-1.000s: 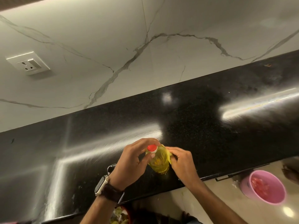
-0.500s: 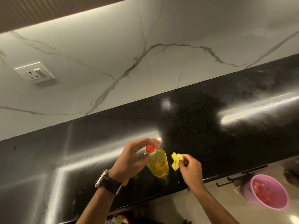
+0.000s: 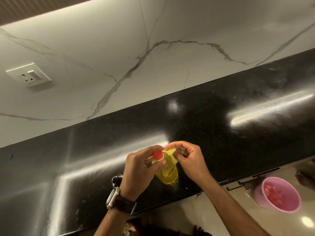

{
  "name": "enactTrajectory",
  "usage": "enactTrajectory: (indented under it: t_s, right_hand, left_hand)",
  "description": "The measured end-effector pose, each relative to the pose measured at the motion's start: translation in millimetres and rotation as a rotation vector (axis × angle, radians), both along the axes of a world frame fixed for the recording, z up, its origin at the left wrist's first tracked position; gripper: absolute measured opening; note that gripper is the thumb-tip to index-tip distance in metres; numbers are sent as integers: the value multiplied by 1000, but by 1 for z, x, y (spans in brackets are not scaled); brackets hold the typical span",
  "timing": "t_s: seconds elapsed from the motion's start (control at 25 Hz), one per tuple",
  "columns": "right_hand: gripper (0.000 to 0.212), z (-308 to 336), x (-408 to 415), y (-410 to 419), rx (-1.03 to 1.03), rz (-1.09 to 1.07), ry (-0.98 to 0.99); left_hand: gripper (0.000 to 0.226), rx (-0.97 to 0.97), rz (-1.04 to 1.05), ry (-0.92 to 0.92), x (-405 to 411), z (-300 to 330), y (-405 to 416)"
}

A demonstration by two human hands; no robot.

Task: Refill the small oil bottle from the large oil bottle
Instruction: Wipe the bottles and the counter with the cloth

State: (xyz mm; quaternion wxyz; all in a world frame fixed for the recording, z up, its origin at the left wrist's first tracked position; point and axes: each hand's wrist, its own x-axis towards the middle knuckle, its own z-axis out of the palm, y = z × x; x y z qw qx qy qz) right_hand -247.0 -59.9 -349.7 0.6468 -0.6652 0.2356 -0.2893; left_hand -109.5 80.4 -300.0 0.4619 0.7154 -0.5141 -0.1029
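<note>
My left hand (image 3: 138,169) grips the oil bottle (image 3: 166,172) neck; right hand (image 3: 189,159) pinching the yellow scrap (image 3: 170,152) is back beside the red cap (image 3: 158,154).

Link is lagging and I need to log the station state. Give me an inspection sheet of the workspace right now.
Surface: black countertop, glossy, with glare streaks.
Job's things: oil bottle upright, red cap on; large bottle not seen.
Clutter: yellow scrap by the neck; key ring.
Grippers: left hand grips the bottle neck; right hand pinches the scrap.
Cables: nothing seen.
Surroundings: marble wall, wall socket, pink bowl below the counter.
</note>
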Motion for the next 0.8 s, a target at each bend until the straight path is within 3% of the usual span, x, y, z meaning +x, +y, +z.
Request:
enactTrajectory:
  t_s: [0.08,0.28,0.44,0.56,0.8]
  right_hand:
    - [32,12,4,-11,-80,116,13]
    - [16,8,14,-43,-203,223,400]
    - [16,21,22,-51,-99,315,174]
    - [15,5,30,-49,-313,269,320]
    - [16,-81,14,-23,-468,132,685]
  left_hand:
    - [48,21,-26,-14,3,2,1]
    - [49,12,-43,-38,3,4,3]
    - [49,11,-16,-58,2,5,3]
    - [48,15,-18,-56,0,3,3]
    - [49,35,-4,-48,-1,6,2]
